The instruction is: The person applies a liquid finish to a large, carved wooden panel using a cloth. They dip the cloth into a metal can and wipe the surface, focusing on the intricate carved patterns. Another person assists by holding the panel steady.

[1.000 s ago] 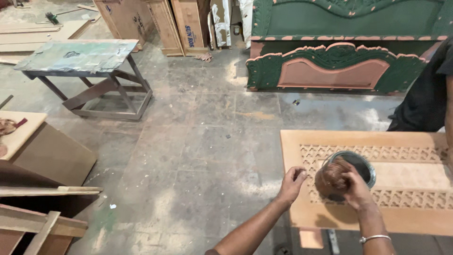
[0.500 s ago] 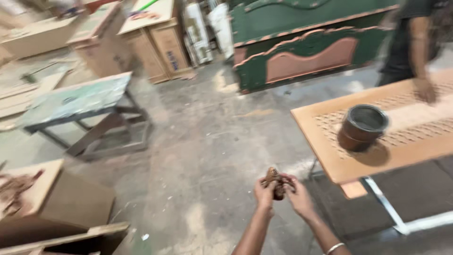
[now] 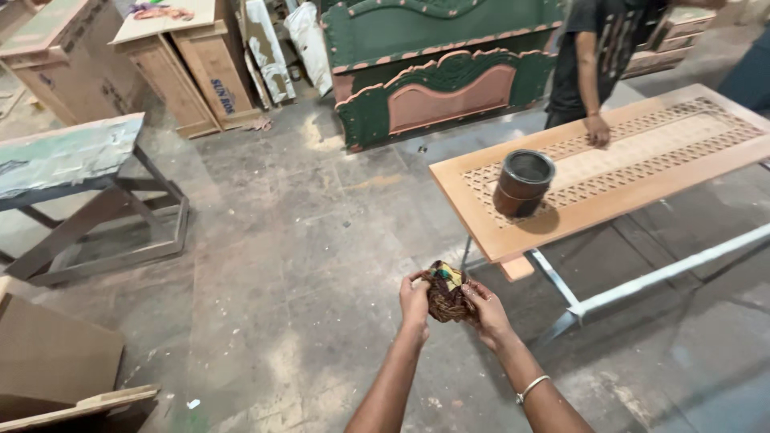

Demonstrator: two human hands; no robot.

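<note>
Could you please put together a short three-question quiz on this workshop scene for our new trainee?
1. True or false: the brown bunched-up cloth wad is held between both the left hand and the right hand.
2. Where does the dark round metal can stand? A) on the concrete floor B) on the light wooden lattice-carved panel C) on the grey metal-framed bench
3. Fill in: the co-worker's hand rests on the far edge of the ______.

Key:
1. True
2. B
3. Panel
</note>
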